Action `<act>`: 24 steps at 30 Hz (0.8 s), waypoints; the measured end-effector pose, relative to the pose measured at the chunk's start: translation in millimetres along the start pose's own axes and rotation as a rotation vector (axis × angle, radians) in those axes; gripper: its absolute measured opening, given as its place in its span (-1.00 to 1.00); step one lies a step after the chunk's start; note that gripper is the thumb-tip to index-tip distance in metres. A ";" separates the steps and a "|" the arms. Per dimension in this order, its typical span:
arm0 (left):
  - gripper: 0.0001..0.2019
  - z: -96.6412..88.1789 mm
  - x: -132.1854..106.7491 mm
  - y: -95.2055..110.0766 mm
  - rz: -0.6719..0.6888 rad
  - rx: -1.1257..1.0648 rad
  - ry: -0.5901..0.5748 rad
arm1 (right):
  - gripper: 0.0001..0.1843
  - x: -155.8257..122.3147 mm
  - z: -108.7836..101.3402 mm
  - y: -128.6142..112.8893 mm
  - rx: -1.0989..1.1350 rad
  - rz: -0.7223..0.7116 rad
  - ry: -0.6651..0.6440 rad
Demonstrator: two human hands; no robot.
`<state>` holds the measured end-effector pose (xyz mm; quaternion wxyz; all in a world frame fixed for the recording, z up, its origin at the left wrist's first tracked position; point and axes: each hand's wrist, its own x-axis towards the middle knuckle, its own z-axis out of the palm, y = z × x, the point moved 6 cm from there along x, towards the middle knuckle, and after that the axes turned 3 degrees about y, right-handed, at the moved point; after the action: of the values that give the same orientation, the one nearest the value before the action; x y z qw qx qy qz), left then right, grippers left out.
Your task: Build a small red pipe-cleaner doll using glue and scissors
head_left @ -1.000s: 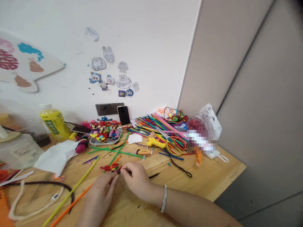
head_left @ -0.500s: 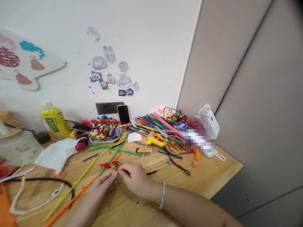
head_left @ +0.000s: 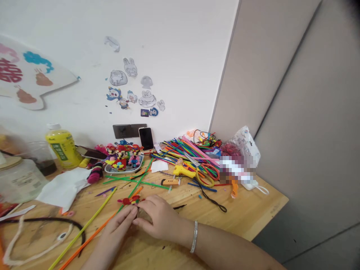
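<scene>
Above the near part of the wooden table point(head_left: 225, 221), my left hand point(head_left: 120, 221) and my right hand point(head_left: 160, 219) meet at their fingertips. A small red pipe-cleaner figure point(head_left: 131, 200) with bits of green and yellow pokes out beyond them, pinched by my left fingers. My right index finger touches the left fingertips, and its thumb sits lower, curled in; what lies between the right fingers is hidden. An orange pipe cleaner point(head_left: 92, 238) and a yellow one point(head_left: 84, 228) lie left of my hands. A black pipe-cleaner piece point(head_left: 180, 207) lies just beyond my right hand.
Finished dolls stand in a tray point(head_left: 123, 171) at the back. A yellow glue gun point(head_left: 184, 171), an orange utility knife point(head_left: 170, 182), scissors point(head_left: 205, 178) and a heap of pipe cleaners point(head_left: 185, 150) lie to the right. Left are a bottle point(head_left: 63, 148) and jar point(head_left: 21, 182).
My right thumb has moved down, away from its index finger. The red figure shows slightly more beyond my fingertips. The camera view has shifted a little.
</scene>
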<state>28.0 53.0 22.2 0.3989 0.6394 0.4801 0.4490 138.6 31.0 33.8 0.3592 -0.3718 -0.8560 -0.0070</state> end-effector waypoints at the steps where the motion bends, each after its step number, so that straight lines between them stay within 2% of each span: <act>1: -0.63 -0.2 0.4 2.6 0.010 0.011 -0.010 | -0.75 0.8 -1.0 -0.5 -0.017 -0.024 -0.001; 7: -0.69 -0.7 2.3 -4.8 0.015 0.021 -0.054 | -0.74 4.9 -6.0 -7.3 -0.113 -0.187 -0.043; 13: -0.67 -1.1 -0.2 -12.1 -0.049 0.030 -0.038 | -0.72 2.7 -3.3 -5.2 -0.138 -0.164 -0.036; 18: -0.71 -2.4 -0.1 -10.6 -0.018 0.084 -0.034 | -0.73 0.9 -0.4 -1.9 -0.185 -0.120 -0.042; 24: -0.72 -1.6 0.1 -7.8 0.013 0.127 -0.031 | -0.70 -1.7 2.3 -1.2 -0.200 -0.143 -0.053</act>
<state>24.5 55.0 15.3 0.3618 0.6734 0.4972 0.4104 137.2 29.7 31.4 0.2962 -0.3439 -0.8845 -0.1078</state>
